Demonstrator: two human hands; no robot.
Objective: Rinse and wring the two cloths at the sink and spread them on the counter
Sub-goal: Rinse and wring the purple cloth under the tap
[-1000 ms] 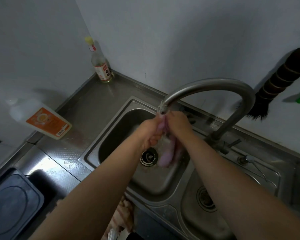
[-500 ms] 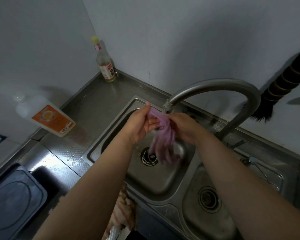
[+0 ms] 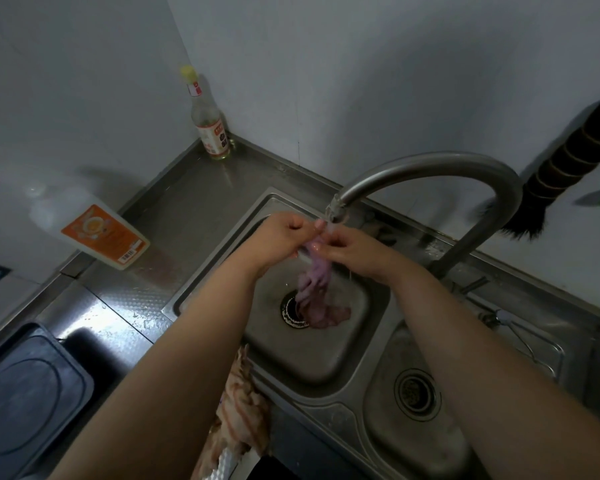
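Note:
A wet purple cloth point(image 3: 314, 292) hangs from both my hands over the left sink basin point(image 3: 326, 355), its lower end bunched on the drain point(image 3: 291, 311). My left hand point(image 3: 279, 242) and my right hand point(image 3: 349, 252) pinch its top edge right under the spout of the steel faucet point(image 3: 430, 169), where water runs. A second cloth point(image 3: 239, 407), pinkish with stripes, lies crumpled over the sink's front rim below my left forearm.
A detergent bottle point(image 3: 101, 230) with an orange label lies on the steel counter point(image 3: 187, 216) at left. A glass bottle point(image 3: 210, 128) stands in the corner. A dark brush point(image 3: 551, 174) hangs on the wall. The right basin point(image 3: 413, 396) and a black cooktop point(image 3: 28, 393) flank the sink.
The cloth was bunched between both hands under the spout; my hands have since drawn apart along its top edge, and it now hangs longer, reaching the drain.

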